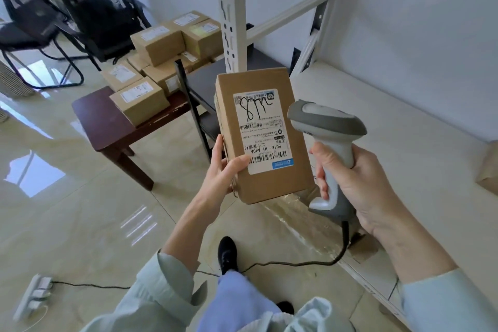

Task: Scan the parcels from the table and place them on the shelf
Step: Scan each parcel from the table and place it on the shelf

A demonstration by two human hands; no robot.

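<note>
Two clenched grips: left hand (225, 170) around parcel (265, 140), right hand (358, 183) around scanner (330, 148).

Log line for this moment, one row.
step: scanning | left hand: holds parcel | right hand: grips scanner beside label | shelf: not yet loaded

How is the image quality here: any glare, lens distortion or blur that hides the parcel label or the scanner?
Head view: bright window glare on the glossy floor; wide-angle bending bows the shelf upright; the label on the parcel in the left hand is sharp and evenly lit, as is the scanner in the right hand; the parcels on the table look softer.
</note>
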